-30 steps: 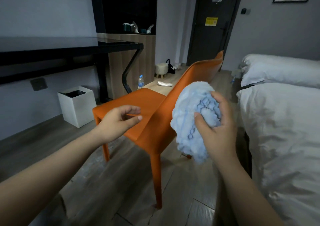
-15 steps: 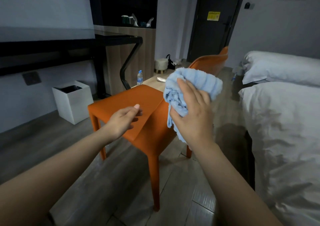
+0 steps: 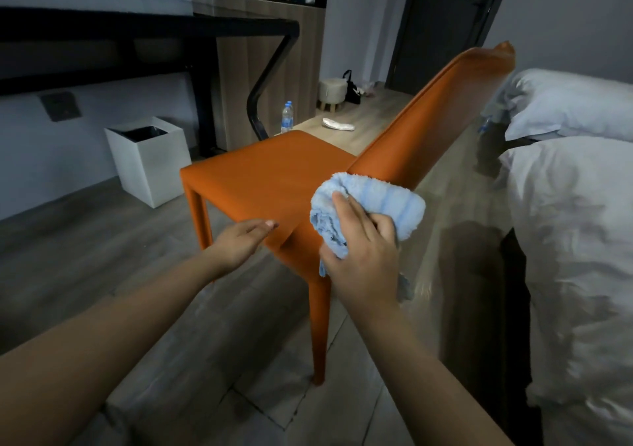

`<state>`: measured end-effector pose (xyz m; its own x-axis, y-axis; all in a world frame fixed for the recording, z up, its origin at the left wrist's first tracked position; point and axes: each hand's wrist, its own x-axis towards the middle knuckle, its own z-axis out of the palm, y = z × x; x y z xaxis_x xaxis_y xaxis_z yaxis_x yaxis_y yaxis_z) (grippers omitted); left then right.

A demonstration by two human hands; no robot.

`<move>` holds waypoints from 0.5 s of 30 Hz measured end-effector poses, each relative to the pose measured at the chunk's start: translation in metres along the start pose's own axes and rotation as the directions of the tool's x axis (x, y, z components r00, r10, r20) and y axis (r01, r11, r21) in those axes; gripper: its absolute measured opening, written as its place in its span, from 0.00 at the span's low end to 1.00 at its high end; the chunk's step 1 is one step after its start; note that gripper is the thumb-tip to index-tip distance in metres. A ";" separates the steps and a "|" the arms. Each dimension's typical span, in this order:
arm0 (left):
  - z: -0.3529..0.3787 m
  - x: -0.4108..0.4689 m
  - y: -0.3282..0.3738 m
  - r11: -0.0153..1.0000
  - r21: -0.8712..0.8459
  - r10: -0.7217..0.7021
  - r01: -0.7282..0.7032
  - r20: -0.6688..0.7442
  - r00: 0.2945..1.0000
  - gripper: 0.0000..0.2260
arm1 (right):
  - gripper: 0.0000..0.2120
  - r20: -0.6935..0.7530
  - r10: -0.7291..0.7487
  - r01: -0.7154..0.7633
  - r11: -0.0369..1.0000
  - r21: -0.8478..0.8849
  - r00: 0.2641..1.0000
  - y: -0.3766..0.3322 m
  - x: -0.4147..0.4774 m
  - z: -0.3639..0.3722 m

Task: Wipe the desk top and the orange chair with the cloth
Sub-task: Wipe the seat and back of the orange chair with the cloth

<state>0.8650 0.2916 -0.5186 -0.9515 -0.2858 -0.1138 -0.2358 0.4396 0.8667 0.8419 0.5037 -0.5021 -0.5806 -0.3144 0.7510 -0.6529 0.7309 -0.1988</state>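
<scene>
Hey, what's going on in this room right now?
A person is about to wipe the orange chair. The right hand grips a bunched blue cloth at the seat's near edge, by the backrest. The left hand, open, is beside that edge; contact is unclear. The desk stands behind, left.

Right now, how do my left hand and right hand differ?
The left hand is empty; the right hand grips the bunched blue cloth. The left hand's fingers lie nearly straight; the right hand's curl into the blue cloth. Both are at the near edge of the seat of the orange chair.
</scene>
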 end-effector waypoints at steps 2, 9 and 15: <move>-0.003 0.004 -0.012 0.996 0.093 -0.004 0.005 -0.007 1.000 0.21 | 0.28 0.024 0.020 -0.020 1.000 -0.005 1.000 -0.008 -0.008 0.011; -0.017 0.016 -0.042 0.979 0.201 0.012 -0.013 0.009 1.000 0.23 | 0.32 0.086 0.147 -0.149 0.989 0.019 0.985 -0.040 -0.024 0.053; -0.024 0.032 -0.055 0.953 0.293 0.059 -0.077 0.072 0.996 0.24 | 0.29 0.194 0.141 -0.141 0.990 -0.012 0.971 -0.041 -0.045 0.086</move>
<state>0.8526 0.2375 -0.5581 -0.9754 -0.1977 -0.0975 -0.2092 0.6907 0.6923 0.8531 0.4357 -0.5823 -0.7503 -0.3199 0.5786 -0.5584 0.7751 -0.2955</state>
